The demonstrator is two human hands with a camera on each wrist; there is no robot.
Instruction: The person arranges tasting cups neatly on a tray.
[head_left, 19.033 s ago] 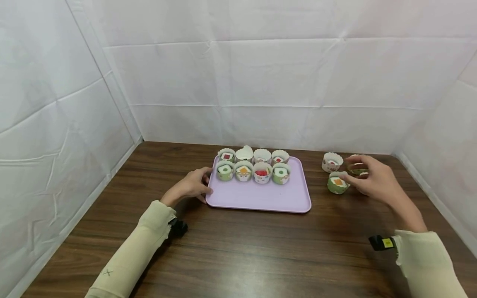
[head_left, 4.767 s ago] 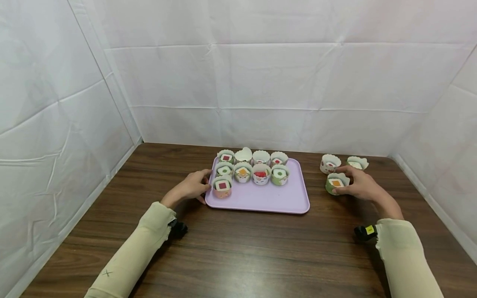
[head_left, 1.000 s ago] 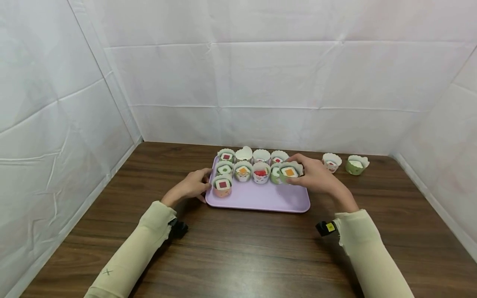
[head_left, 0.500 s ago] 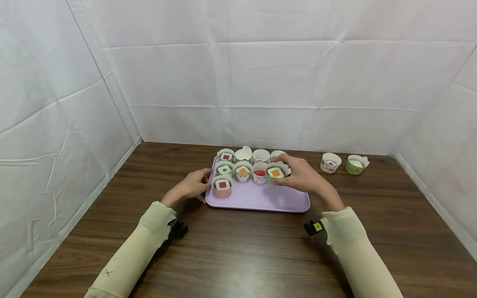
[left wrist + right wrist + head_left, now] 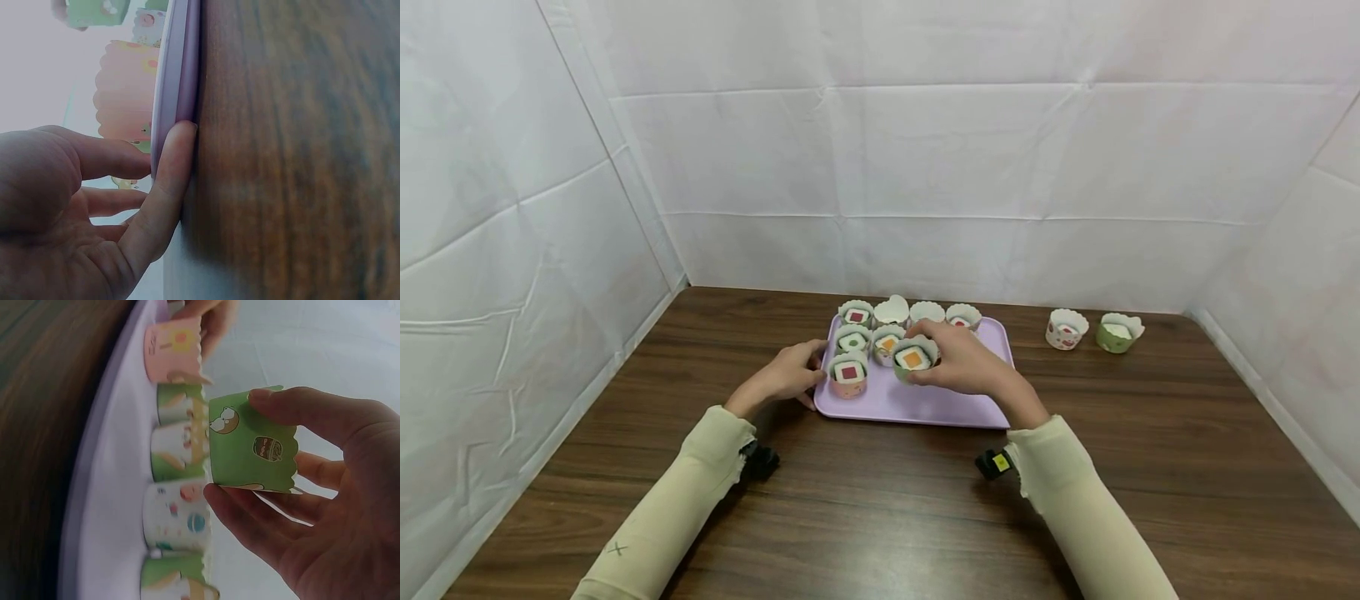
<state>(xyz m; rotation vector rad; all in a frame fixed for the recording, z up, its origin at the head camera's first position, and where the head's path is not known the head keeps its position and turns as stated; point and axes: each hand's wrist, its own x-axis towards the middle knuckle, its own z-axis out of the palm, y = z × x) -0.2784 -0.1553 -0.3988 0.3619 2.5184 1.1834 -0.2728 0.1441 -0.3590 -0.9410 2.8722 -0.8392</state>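
Note:
My right hand [image 5: 966, 362] pinches a green paper baking cup [image 5: 913, 360] between thumb and fingers, raised over the purple tray [image 5: 917, 408]. A white square piece with an orange centre sits in that cup, like a sushi roll. In the right wrist view the green cup [image 5: 250, 450] is upright relative to the tray and apart from its surface. My left hand [image 5: 782, 375] holds the tray's left edge; in the left wrist view its fingers [image 5: 175, 153] press on the rim. Beside it on the tray stands a pink cup [image 5: 848, 381] with a red-centred piece.
Two rows of filled paper cups, such as a green one [image 5: 853, 340], stand at the tray's back; my right hand hides some. Right of the tray, a white cup [image 5: 1066, 330] and a green cup [image 5: 1117, 335] stand on the wooden table [image 5: 865, 508]. White cloth [image 5: 940, 167] encloses the back and sides.
The pink cup came onto the tray after the oldest frame. My right hand took the green cup from the table's right and carried it left over the tray. My left hand stayed put.

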